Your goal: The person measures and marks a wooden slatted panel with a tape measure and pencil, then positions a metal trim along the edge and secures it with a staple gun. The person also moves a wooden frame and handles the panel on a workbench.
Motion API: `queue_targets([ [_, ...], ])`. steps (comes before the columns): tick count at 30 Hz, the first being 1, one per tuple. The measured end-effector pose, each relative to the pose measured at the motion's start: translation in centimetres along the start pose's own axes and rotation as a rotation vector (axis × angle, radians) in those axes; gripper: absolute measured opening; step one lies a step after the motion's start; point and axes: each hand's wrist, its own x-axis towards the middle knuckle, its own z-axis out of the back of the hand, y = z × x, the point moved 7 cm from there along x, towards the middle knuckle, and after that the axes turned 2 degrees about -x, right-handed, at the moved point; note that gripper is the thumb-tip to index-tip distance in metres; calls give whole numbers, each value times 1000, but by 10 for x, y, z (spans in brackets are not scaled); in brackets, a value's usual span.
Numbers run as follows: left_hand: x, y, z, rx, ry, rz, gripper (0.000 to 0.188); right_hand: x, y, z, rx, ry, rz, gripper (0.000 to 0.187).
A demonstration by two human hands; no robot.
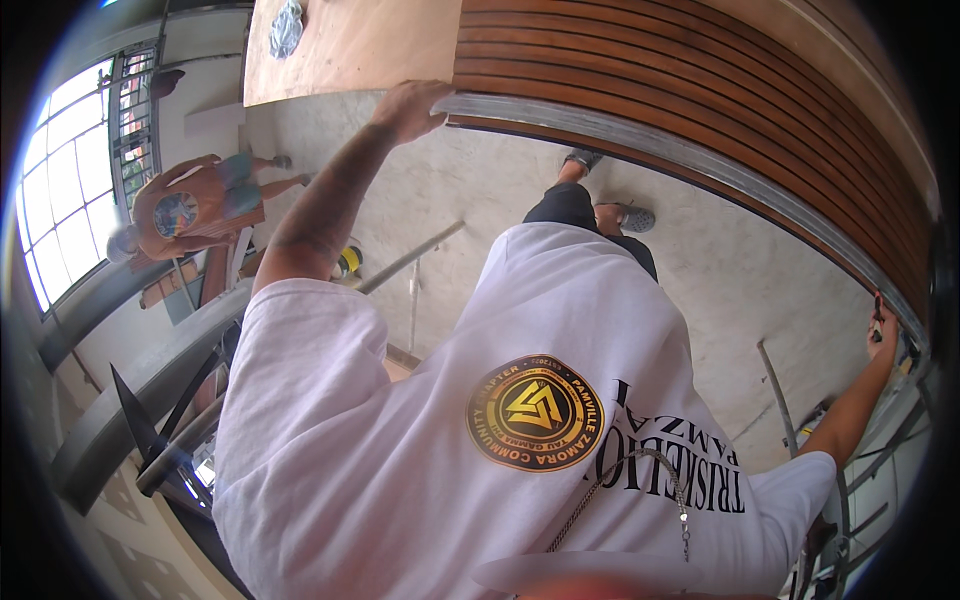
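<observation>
My left hand is closed on the left end of a long silvery metal bar. The bar runs along the near edge of a brown slatted wood panel, and looks curved in this view. Out at the far right, my right hand is near the other end of the bar. Its fingers are closed around a small dark and reddish object, too small to name. Both arms are stretched wide apart.
A pale board with a crumpled plastic piece adjoins the panel. Another person bends near a barred window at left. Metal tubes and a yellow-black roll lie beyond my left arm, over the grey floor.
</observation>
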Motion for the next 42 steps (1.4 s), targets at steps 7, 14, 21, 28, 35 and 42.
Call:
queue_targets([
  [7, 1, -3, 3, -9, -7, 18, 42, 4, -5, 7, 22, -62, -19, 18],
  [14, 1, 3, -2, 12, 20, 16, 45, -5, -1, -5, -16, 32, 49, 13],
  [21, 24, -44, 36, 160, 381, 300, 84, -43, -3, -31, 119, 76, 124, 16],
  [28, 180, -297, 67, 187, 56, -310, 69, -126, 17, -59, 28, -148, 122, 16],
  [35, 276, -566, 14, 507, 123, -1069, 113, -124, 18, -68, 25, -189, 166, 22],
  [42, 293, -624, 7, 820, 315, -1064, 147, -67, 19, -63, 58, -124, 313, 16],
])
